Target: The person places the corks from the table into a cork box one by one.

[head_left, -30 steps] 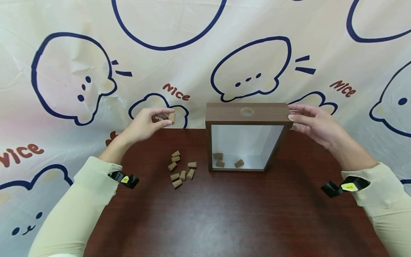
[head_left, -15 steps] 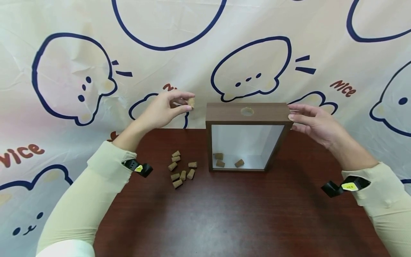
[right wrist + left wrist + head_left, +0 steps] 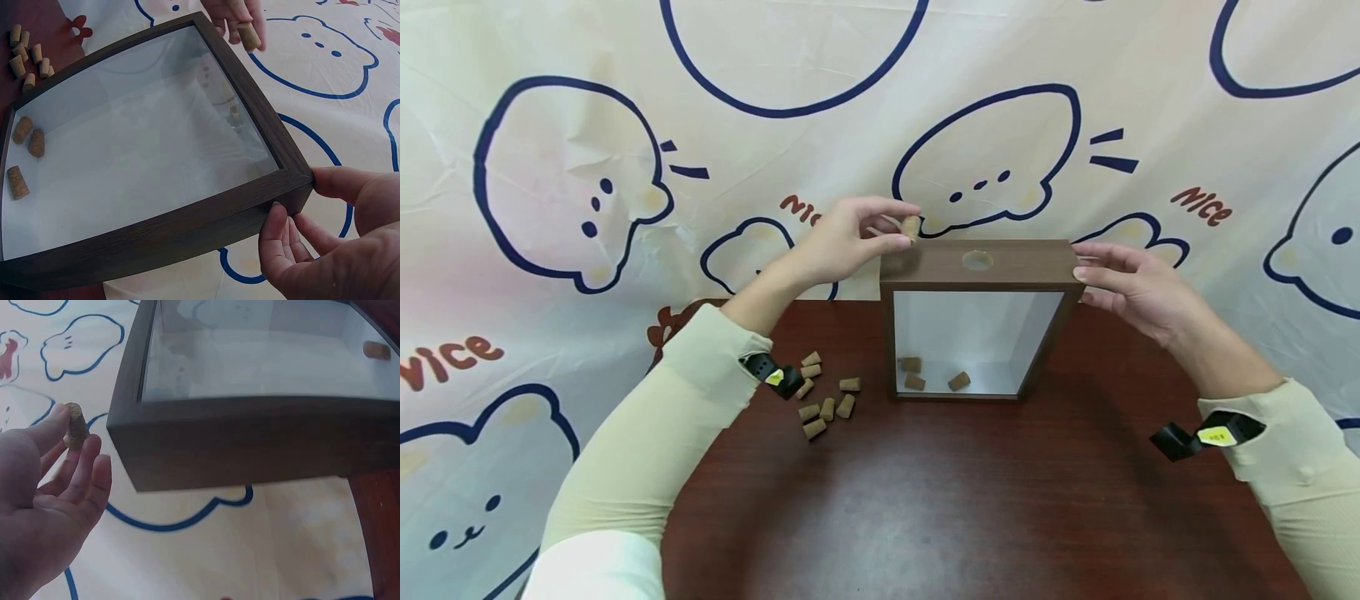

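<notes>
A cork [image 3: 911, 228] is pinched between the thumb and fingertips of my left hand [image 3: 846, 237], just above the left end of the wooden box [image 3: 925, 265]. In the left wrist view that cork [image 3: 76, 427] stands roughly upright beside the box corner. The box has a round hole [image 3: 977, 261] in its top and a clear front. Inside it, a few corks [image 3: 958, 381] lie on the bottom. My right hand [image 3: 1138, 287] grips the box's upper right corner, thumb and fingers on different faces, as the right wrist view [image 3: 337, 231] shows.
Several loose corks [image 3: 827, 409] lie on the dark red table [image 3: 925, 500] left of the box; my left wrist camera partly covers one. A printed cloth [image 3: 775, 167] hangs right behind the table.
My left hand has moved right and upward with the cork, from beyond the loose corks to over the box's left end. My right hand and the box have stayed put.
</notes>
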A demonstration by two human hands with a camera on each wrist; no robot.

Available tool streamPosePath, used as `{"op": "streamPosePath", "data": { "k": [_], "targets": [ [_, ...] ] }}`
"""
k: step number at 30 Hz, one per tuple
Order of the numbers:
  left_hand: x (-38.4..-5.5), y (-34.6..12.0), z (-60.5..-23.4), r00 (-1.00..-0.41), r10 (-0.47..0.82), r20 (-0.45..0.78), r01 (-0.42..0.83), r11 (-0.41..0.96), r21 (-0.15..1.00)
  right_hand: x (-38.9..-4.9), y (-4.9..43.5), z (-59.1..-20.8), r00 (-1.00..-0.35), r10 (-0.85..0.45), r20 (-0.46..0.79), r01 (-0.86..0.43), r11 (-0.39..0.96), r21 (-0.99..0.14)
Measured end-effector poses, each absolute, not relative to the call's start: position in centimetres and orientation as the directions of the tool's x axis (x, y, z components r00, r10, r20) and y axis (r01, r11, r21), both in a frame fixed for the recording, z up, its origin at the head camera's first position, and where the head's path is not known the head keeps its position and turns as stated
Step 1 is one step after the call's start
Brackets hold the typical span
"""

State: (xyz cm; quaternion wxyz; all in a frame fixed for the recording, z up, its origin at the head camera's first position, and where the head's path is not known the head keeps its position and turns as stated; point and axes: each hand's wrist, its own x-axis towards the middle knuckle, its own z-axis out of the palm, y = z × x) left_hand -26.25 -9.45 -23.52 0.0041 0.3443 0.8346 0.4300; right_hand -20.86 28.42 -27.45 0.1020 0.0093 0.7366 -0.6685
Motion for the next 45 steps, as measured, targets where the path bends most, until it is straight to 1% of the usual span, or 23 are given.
{"op": "streamPosePath", "data": {
  "k": [8,12,19,23,33,37,42,45],
  "targets": [
    [-26.4,-7.1,-23.7,-0.757,0.595,0.268,0.549,0.359,0.754,-20.9,28.4,-27.5,-0.979,-0.121,-0.161,0.145,0.134,-0.98],
    [-26.6,-6.1,-23.9,-0.751,0.605,0.265,0.534,0.32,0.783,-20.8,28.4,-27.5,-0.98,-0.119,-0.16,0.144,0.13,-0.981],
    [-26.5,-5.1,-24.1,-0.755,0.62,0.212,0.459,0.269,0.847,-20.9,28.4,-27.5,-0.979,-0.117,-0.164,0.147,0.143,-0.979],
    [-26.4,-4.7,-24.1,-0.766,0.613,0.194,0.435,0.271,0.859,-21.1,28.4,-27.5,-0.979,-0.121,-0.167,0.149,0.146,-0.978],
    [-26.4,-4.0,-24.1,-0.775,0.6,0.199,0.414,0.244,0.877,-21.0,28.4,-27.5,-0.979,-0.123,-0.159,0.14,0.149,-0.979],
    [-26.5,-3.9,-24.3,-0.772,0.597,0.217,0.434,0.246,0.867,-21.2,28.5,-27.6,-0.98,-0.126,-0.157,0.138,0.147,-0.98],
    [-26.6,-3.8,-24.4,-0.762,0.585,0.279,0.498,0.253,0.83,-21.3,28.5,-27.6,-0.979,-0.124,-0.16,0.141,0.147,-0.979],
    [-26.6,-3.6,-24.4,-0.754,0.586,0.297,0.516,0.247,0.82,-21.2,28.5,-27.6,-0.979,-0.126,-0.163,0.143,0.153,-0.978]
  ]
}}
